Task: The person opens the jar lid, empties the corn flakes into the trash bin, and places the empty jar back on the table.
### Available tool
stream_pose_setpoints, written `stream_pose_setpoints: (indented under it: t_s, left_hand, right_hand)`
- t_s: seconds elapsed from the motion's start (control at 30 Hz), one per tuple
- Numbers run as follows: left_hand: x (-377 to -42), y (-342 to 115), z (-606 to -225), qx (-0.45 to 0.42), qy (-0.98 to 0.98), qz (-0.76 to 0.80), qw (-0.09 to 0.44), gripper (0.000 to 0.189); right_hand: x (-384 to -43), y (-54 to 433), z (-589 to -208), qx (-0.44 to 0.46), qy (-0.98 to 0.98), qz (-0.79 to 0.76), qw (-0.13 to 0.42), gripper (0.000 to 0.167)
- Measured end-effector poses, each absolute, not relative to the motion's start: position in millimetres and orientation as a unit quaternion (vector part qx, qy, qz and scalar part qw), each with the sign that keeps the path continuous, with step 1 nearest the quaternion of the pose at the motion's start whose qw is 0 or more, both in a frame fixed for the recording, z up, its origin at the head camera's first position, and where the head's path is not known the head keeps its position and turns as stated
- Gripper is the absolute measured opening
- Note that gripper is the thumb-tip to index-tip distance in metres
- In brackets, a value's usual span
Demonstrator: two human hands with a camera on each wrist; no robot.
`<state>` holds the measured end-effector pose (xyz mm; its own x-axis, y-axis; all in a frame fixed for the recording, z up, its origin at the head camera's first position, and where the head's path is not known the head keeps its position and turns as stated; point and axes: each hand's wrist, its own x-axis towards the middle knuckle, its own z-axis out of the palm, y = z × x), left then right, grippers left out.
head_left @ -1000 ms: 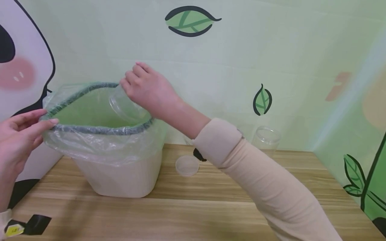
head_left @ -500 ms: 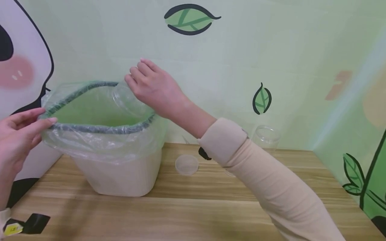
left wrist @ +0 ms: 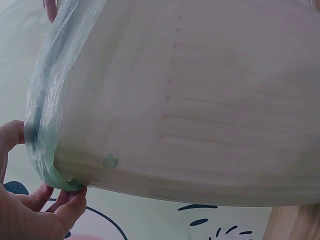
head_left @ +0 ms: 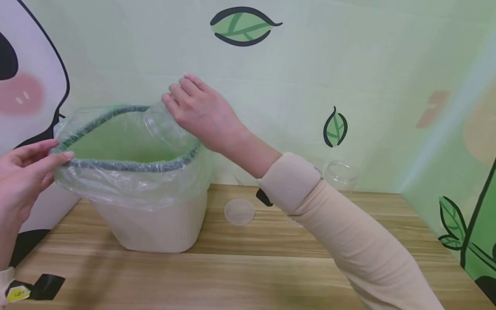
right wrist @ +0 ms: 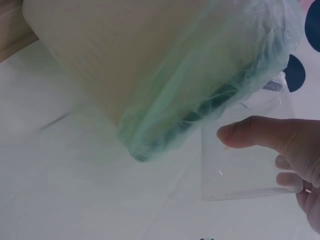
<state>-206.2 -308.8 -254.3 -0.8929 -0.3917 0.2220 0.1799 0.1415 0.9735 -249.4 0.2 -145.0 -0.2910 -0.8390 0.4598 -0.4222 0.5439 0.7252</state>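
Observation:
A pale trash can (head_left: 155, 230) stands on the wooden table, lined with a thin green bag (head_left: 128, 189) folded over its dark rim. My left hand (head_left: 29, 170) pinches the rim and bag at the left corner, thumb on one side and fingers on the other. Over the can's right side, my right hand (head_left: 203, 114) grips a clear plastic jar (head_left: 159, 125). Its mouth tilts down toward the can's inside. In the right wrist view, the thumb and fingers wrap the jar (right wrist: 240, 170) beside the bag's edge.
A round clear lid (head_left: 240, 212) lies on the table right of the can. Another clear jar (head_left: 342, 174) stands at the back, partly behind the right sleeve (head_left: 341, 232). A printed wall sheet (head_left: 279, 86) closes off the back.
The right hand with the tilted jar has shifted slightly right and up. The left hand stays on the rim.

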Motion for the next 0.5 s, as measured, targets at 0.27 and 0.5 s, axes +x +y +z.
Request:
stream_pose_setpoints:
  t_s: [0.27,0.5]
  left_hand:
    - [-207,-309,-255,0.078,-0.728,-0.646,0.218,0.028]
    - [-207,-309,-255,0.082,-0.729,-0.643,0.217,0.029]
  right_hand:
    - [-247,7,-143,0.404,-0.778,-0.228,0.425,0.037]
    - [-245,17,-140,0.397,-0.796,-0.207,0.408,0.047]
